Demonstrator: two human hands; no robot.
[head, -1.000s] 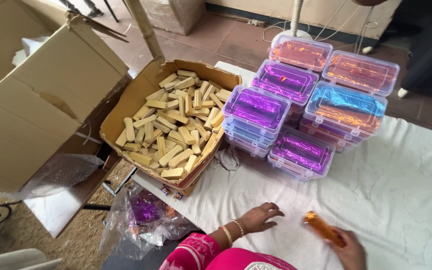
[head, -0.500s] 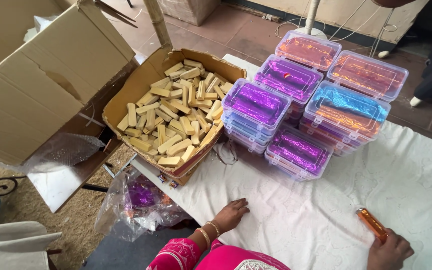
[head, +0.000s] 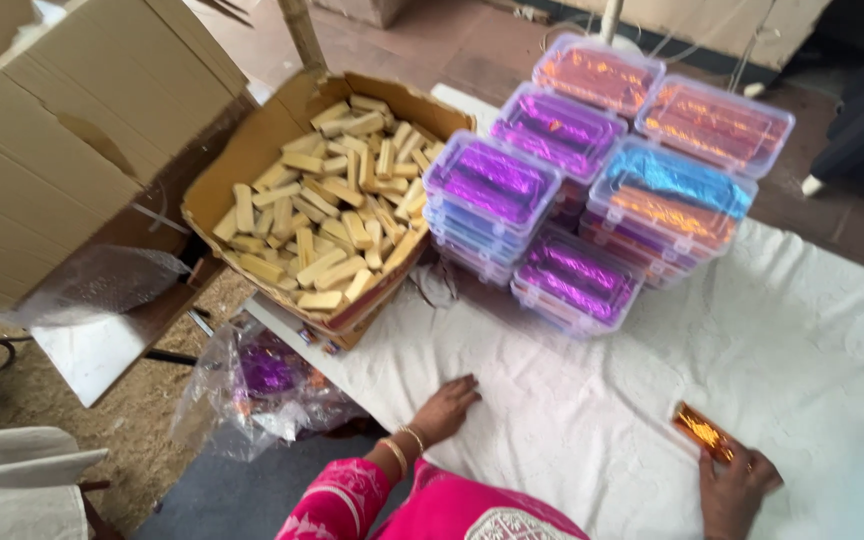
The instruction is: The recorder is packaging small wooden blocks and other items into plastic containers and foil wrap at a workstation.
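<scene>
Two hands going here: my right hand [head: 737,490] pinches the orange foil bar [head: 703,432] on the white cloth [head: 812,340], left hand [head: 445,408] flat, empty, so I'd keep it square.

It looks like a small packing workshop: a cardboard box [head: 317,205] of plain bars, stacked plastic boxes [head: 592,175] with foil-wrapped pieces, a cloth-covered tabletop [head: 802,340].

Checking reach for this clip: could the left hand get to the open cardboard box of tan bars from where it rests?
Probably yes. The left hand lies flat on the white cloth, empty, and the cardboard box of tan bars sits open just beyond it with only bare cloth between.
</scene>
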